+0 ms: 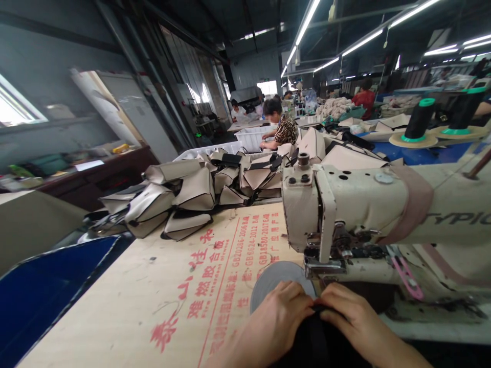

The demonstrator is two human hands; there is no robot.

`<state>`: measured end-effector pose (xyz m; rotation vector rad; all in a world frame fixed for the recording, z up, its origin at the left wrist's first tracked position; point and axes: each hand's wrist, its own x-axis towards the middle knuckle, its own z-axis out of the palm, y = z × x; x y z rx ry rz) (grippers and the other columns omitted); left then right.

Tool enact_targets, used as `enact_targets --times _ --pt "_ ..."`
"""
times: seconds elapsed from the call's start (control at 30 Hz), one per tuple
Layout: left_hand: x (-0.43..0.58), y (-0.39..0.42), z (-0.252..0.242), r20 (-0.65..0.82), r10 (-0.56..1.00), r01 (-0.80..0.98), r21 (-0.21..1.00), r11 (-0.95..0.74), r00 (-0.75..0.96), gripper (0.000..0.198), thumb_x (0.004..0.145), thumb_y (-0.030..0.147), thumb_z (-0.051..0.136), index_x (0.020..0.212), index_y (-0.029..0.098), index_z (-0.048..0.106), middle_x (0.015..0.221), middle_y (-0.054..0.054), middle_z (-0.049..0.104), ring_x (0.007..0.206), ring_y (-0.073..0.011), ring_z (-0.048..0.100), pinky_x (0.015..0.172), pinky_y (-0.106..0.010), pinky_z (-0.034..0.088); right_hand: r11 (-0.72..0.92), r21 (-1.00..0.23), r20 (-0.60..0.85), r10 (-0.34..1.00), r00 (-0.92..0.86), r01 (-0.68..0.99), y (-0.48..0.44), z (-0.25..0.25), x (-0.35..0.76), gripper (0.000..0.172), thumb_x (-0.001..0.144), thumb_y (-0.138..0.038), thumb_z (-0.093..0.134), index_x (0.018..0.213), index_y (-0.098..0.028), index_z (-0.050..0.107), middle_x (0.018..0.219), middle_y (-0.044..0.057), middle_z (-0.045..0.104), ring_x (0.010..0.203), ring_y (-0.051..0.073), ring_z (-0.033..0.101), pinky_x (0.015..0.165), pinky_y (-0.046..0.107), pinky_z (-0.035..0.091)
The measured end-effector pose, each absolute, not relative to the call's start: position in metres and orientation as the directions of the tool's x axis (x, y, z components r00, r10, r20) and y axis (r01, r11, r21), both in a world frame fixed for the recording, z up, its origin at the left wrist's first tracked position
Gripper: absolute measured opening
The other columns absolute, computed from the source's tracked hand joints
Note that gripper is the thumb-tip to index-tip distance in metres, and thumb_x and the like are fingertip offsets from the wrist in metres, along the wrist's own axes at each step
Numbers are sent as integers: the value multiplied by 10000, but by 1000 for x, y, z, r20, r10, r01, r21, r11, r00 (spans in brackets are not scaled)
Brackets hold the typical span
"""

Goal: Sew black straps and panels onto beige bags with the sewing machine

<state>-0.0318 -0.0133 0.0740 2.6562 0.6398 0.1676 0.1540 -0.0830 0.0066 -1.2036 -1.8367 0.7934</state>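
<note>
Both my hands are at the bottom, close in front of a cream sewing machine (pixel 345 204). My left hand (pixel 278 317) pinches the upper edge of a black fabric piece (pixel 318 340). Just to the right, my right hand (pixel 353 314) grips the same edge, fingers closed. Much of the black fabric hangs below, cut off by the frame. A grey round disc, perhaps a tape roll (pixel 274 281), lies behind my left hand. Right above my fingers is the machine's needle area, and its detail is hard to make out. A pink looped piece (pixel 407 278) hangs on the machine arm.
A plywood board (pixel 184 286) with red print forms the table. Beige pieces with black edging (pixel 192 191) are heaped along its far side. A blue bin (pixel 49 291) stands at left. Black thread cones (pixel 420 120) stand at right. A co-worker (pixel 282 125) sits beyond the heap.
</note>
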Motion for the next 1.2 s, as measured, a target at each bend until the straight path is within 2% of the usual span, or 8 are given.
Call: enact_targets --times 0.13,0.37,0.5,0.63,0.8,0.97,1.07,1.2 --pt "-33 -13 71 8 498 412 551 -725 867 196 901 168 384 923 191 577 886 -14 605 834 -136 569 750 -241 458 304 -861 229 947 -223 408 -82 11 152 170 920 -260 470 972 -210 623 874 24 599 847 157 562 759 248 457" --pt "-30 -11 70 -50 603 437 737 -516 796 154 845 138 458 986 195 438 819 18 613 731 -111 572 682 -220 438 231 -951 163 940 -299 208 -76 21 151 307 922 -405 436 1118 -224 586 1080 36 604 1053 207 526 962 343 384" --pt "-28 -4 70 -82 601 445 752 -485 795 186 824 170 485 999 196 425 710 55 571 650 -105 537 611 -207 414 168 -969 124 965 -233 180 -77 14 147 341 915 -449 421 1007 -189 621 962 38 631 933 212 563 863 330 426" --pt "-41 -6 78 -190 614 549 690 -471 766 228 769 280 567 967 177 522 748 15 610 690 -135 563 631 -228 444 168 -953 141 982 -123 251 -82 1 139 358 908 -435 416 774 -161 603 797 31 601 766 186 543 719 275 413" --pt "-57 -19 86 -217 608 631 447 -634 764 463 661 84 496 1086 241 596 1068 -51 655 954 -223 596 794 -291 454 206 -921 199 978 -56 330 -83 0 133 360 907 -414 407 702 -166 569 755 31 575 748 179 526 707 261 365" --pt "-50 11 84 -308 630 701 275 -658 713 247 626 93 531 754 225 697 767 -43 705 736 -216 632 682 -266 461 149 -936 165 986 23 320 -71 -2 132 378 877 -448 449 670 -162 583 726 34 584 739 195 524 704 268 348" --pt "-52 31 83 -270 595 653 318 -687 757 189 730 224 551 852 250 694 839 -20 703 773 -188 617 715 -242 452 76 -958 111 987 113 277 -66 -7 132 420 875 -499 423 749 -150 621 731 38 604 719 202 525 671 266 356" --pt "-57 41 69 -181 536 520 617 -591 825 328 875 409 397 970 229 654 884 2 680 816 -165 586 730 -225 438 -4 -981 32 983 182 192 -66 -8 127 510 859 -564 399 835 -126 658 717 45 621 721 216 532 653 267 383"
